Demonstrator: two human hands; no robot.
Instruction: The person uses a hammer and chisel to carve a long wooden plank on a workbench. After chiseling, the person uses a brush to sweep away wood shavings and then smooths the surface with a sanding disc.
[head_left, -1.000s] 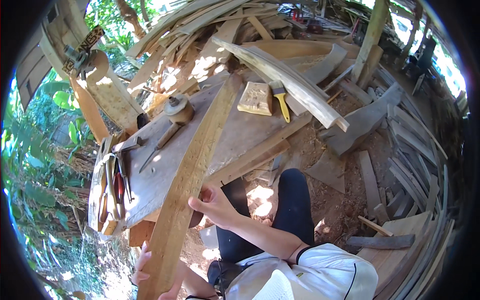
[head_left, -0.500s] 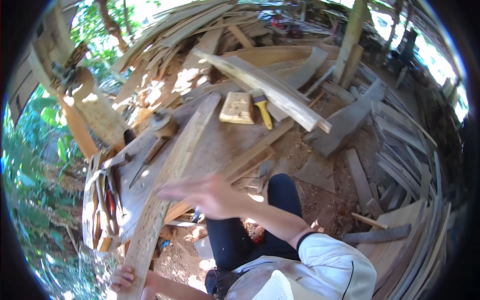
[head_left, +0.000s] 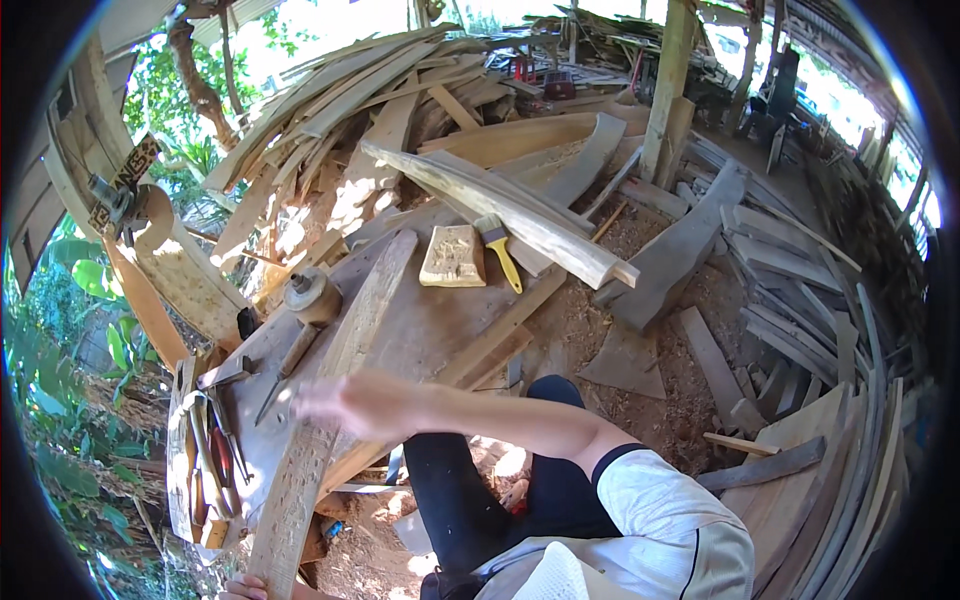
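Observation:
A long, worn wooden plank (head_left: 345, 345) lies aslant across the workbench (head_left: 420, 320), its face pitted with small marks. At the plank's near end, my left hand (head_left: 243, 587) is wrapped round the edge, partly cut off by the lower rim of the view. Over the plank's middle is my right hand (head_left: 365, 404); its fingers are smeared by motion, and whether they touch the wood cannot be made out. Left of the plank lie a pointed tool with a wooden handle (head_left: 298, 350) and a round wooden, knobbed piece (head_left: 312, 297).
Several hand tools (head_left: 210, 460) fill a wooden holder at the bench's left edge. A light wooden block (head_left: 453, 257) and a yellow-handled brush (head_left: 505, 262) lie beyond the plank. A thick beam (head_left: 500, 215) crosses behind them. Stacked boards (head_left: 330, 100) and a post (head_left: 668, 100) stand farther back.
My right hand has moved left and toward me along the plank, its forearm now lying more level. The view has shifted, so my left hand sits lower, still on the plank.

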